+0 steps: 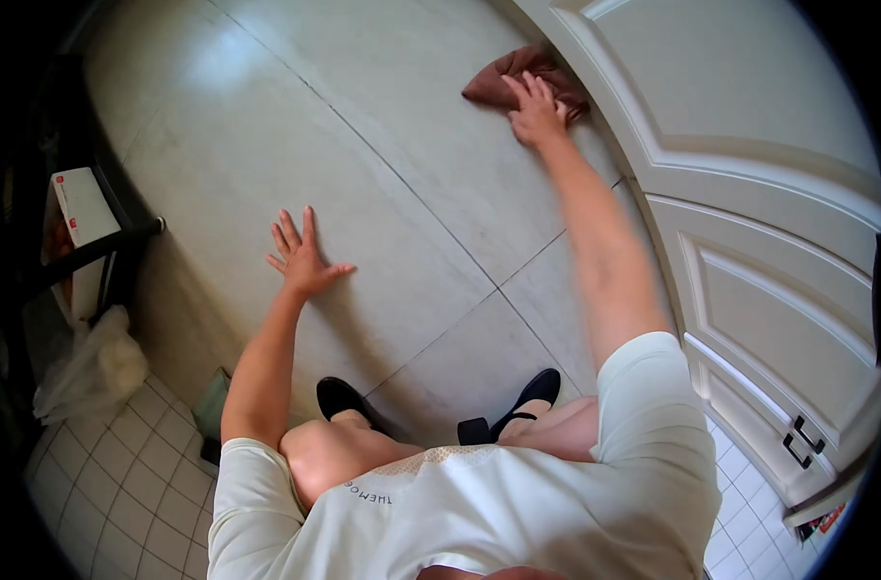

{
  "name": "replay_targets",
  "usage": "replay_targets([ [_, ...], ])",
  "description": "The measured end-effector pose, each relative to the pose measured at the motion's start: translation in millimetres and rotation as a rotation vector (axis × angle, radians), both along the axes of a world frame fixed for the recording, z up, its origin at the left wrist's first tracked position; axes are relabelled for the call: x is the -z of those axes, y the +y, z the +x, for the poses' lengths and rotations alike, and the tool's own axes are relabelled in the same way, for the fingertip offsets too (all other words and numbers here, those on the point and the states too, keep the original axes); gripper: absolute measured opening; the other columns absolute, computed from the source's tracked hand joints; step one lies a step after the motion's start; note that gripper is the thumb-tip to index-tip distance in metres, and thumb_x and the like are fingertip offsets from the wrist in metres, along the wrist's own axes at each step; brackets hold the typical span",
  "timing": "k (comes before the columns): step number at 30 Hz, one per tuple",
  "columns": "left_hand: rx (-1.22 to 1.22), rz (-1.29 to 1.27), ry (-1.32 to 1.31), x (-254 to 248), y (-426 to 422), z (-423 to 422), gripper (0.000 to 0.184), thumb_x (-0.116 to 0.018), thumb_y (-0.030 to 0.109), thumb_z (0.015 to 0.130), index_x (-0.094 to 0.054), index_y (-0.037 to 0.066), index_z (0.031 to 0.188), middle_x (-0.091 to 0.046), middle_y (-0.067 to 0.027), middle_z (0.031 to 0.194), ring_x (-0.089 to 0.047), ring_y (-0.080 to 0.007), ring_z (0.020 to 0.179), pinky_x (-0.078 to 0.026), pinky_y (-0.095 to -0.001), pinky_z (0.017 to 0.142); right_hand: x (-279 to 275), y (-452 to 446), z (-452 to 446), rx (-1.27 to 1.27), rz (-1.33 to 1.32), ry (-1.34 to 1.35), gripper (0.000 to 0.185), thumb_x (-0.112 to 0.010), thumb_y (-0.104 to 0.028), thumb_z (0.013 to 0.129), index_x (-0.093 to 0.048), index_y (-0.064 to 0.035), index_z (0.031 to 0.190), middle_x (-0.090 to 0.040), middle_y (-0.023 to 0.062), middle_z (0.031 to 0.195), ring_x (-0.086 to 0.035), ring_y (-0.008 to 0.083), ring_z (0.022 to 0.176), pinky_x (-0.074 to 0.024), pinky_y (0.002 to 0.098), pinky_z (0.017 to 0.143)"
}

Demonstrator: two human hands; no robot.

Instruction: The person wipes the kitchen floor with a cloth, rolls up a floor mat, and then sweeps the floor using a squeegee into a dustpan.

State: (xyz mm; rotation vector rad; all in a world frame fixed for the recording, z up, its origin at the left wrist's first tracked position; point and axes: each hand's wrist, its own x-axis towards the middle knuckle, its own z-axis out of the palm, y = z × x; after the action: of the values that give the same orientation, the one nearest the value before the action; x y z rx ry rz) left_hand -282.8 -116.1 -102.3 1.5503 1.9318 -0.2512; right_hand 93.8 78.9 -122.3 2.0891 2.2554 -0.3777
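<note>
My left hand [304,263] is open, its fingers spread, resting on the pale tiled floor [392,319] with nothing in it. At the upper right, my right hand [539,114] is on a crumpled reddish-brown cloth [499,81] and presses it to the floor. Some of its fingers stretch over the fabric, while others are partly hidden in the folds. The cloth lies close against the foot of the white cabinet doors [750,126].
Two black shoes [529,398] are on the floor below me. On the left, a dark rack [121,237] holds a white box [88,208], with a clear plastic bag [97,362] beneath. A green object [211,406] stands near the tiled wall. Black handles [803,442] mark the cabinet's lower right.
</note>
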Motion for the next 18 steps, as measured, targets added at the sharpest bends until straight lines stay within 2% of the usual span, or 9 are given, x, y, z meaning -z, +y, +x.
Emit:
replay_targets([
  [1, -0.005, -0.015, -0.002, -1, -2, 2, 0.124, -0.077, 0.055, 0.043, -0.001, 0.027, 0.137, 0.017, -0.0144, 0.141, 0.017, -0.0357, 0.129, -0.002, -0.0671, 0.091, 2, -4, 15, -0.061, 0.072, -0.003, 0.060, -0.054, -0.019, 0.074, -0.031, -0.0315, 0.128, -0.022, 0.0024, 0.139, -0.022, 0.0201, 0.127, -0.0249, 0.0525, 0.093],
  [2, -0.007, -0.019, 0.002, -2, -1, 2, 0.124, -0.077, 0.055, 0.043, -0.001, 0.027, 0.137, 0.017, -0.0143, 0.141, 0.016, -0.0356, 0.129, -0.002, -0.0670, 0.091, 3, -10, 30, -0.020, 0.080, -0.010, 0.061, -0.053, -0.014, 0.073, -0.032, -0.0309, 0.128, -0.023, 0.0025, 0.139, -0.023, 0.0193, 0.127, -0.0271, 0.0526, 0.091],
  [4, -0.019, -0.025, 0.003, -4, 3, 0, 0.124, -0.077, 0.055, 0.043, -0.001, 0.027, 0.137, 0.017, -0.0141, 0.141, 0.016, -0.0355, 0.129, -0.002, -0.0669, 0.091, -1, -35, 63, 0.107, 0.086, 0.019, 0.062, -0.054, -0.012, 0.072, -0.033, -0.0302, 0.127, -0.027, 0.0021, 0.137, -0.026, 0.0191, 0.125, -0.0305, 0.0519, 0.089],
  [10, -0.020, 0.001, -0.006, 1, 2, -3, 0.125, -0.077, 0.054, 0.042, -0.002, 0.026, 0.137, 0.015, -0.0140, 0.142, 0.014, -0.0365, 0.129, -0.004, -0.0676, 0.090, 4, -146, 121, 0.357, 0.077, -0.147, 0.060, -0.054, -0.010, 0.072, -0.034, -0.0259, 0.127, -0.032, 0.0045, 0.134, -0.030, 0.0252, 0.122, -0.0289, 0.0517, 0.092],
  [12, -0.027, -0.043, -0.021, -5, 5, -2, 0.122, -0.079, 0.048, 0.046, -0.001, 0.027, 0.137, 0.017, -0.0132, 0.141, 0.016, -0.0354, 0.129, -0.002, -0.0666, 0.091, 17, -160, 129, 0.580, 0.137, -0.162, 0.058, -0.055, -0.011, 0.072, -0.036, -0.0259, 0.126, -0.034, 0.0055, 0.133, -0.031, 0.0283, 0.120, -0.0279, 0.0502, 0.093],
  [13, -0.027, -0.047, -0.025, -3, 5, -3, 0.122, -0.079, 0.048, 0.046, -0.001, 0.027, 0.137, 0.017, -0.0132, 0.141, 0.016, -0.0354, 0.129, -0.002, -0.0666, 0.091, 24, -150, 131, 0.500, 0.251, -0.083, 0.054, -0.055, -0.013, 0.073, -0.039, -0.0263, 0.123, -0.037, 0.0060, 0.129, -0.033, 0.0291, 0.117, -0.0288, 0.0505, 0.091],
  [14, -0.020, -0.035, -0.019, 0, 4, -4, 0.123, -0.078, 0.050, 0.044, -0.002, 0.026, 0.137, 0.016, -0.0139, 0.141, 0.016, -0.0359, 0.129, -0.003, -0.0672, 0.091, 35, -138, 131, 0.498, 0.248, -0.088, 0.054, -0.055, -0.013, 0.073, -0.039, -0.0263, 0.123, -0.037, 0.0060, 0.129, -0.033, 0.0291, 0.117, -0.0288, 0.0505, 0.091],
  [16, -0.007, -0.027, -0.016, 2, 3, -3, 0.124, -0.078, 0.052, 0.043, -0.002, 0.026, 0.138, 0.016, -0.0146, 0.141, 0.015, -0.0364, 0.129, -0.004, -0.0677, 0.090, 27, -110, 97, 0.770, 0.249, -0.163, 0.050, -0.056, -0.015, 0.072, -0.043, -0.0261, 0.119, -0.042, 0.0082, 0.123, -0.034, 0.0306, 0.114, -0.0303, 0.0501, 0.089],
  [18, -0.007, -0.018, -0.005, 1, 3, -2, 0.124, -0.078, 0.052, 0.043, -0.002, 0.025, 0.138, 0.017, -0.0145, 0.141, 0.016, -0.0362, 0.129, -0.003, -0.0676, 0.090, 28, -101, 89, 0.820, 0.283, -0.174, 0.048, -0.058, -0.016, 0.071, -0.046, -0.0257, 0.116, -0.045, 0.0095, 0.117, -0.036, 0.0318, 0.111, -0.0313, 0.0497, 0.088],
])
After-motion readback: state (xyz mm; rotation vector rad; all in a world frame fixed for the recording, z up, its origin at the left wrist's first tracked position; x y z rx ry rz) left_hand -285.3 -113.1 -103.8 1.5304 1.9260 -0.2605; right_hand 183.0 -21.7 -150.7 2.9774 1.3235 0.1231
